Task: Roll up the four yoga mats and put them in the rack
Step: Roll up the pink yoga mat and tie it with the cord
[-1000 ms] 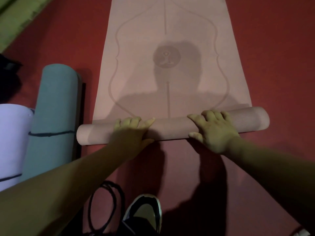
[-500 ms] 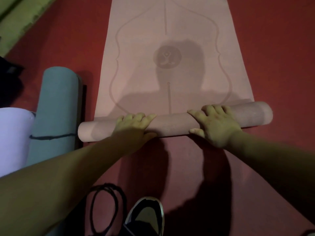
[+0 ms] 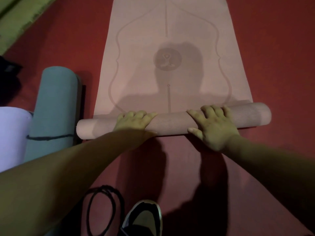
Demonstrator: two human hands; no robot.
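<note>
1. The pink mat's roll (image 3: 172, 121) is lying farther up the mat than a second ago. It is closing on the round emblem (image 3: 167, 58), and the centre line below the emblem is showing shorter.
2. This looks like steady rolling. About half of the flat part (image 3: 170, 40) is still waiting to be wound, so the mat is not ready to be carried to a rack, and no rack is showing.
3. The roll is lying crosswise on the red floor (image 3: 272, 48), its right end sitting a little farther forward than its left.
4. A rolled teal mat (image 3: 54, 103) and a lilac one (image 3: 12, 133) are lying beside its left end.
5. Both arms are reaching forward and down.
6. The left hand (image 3: 134, 120) is resting on the roll left of centre and the right hand (image 3: 213, 125) right of centre.
7. Both hands' fingers are draping lightly bent over the top, pressing rather than clasping, with the right thumb lying on the near side.
</note>
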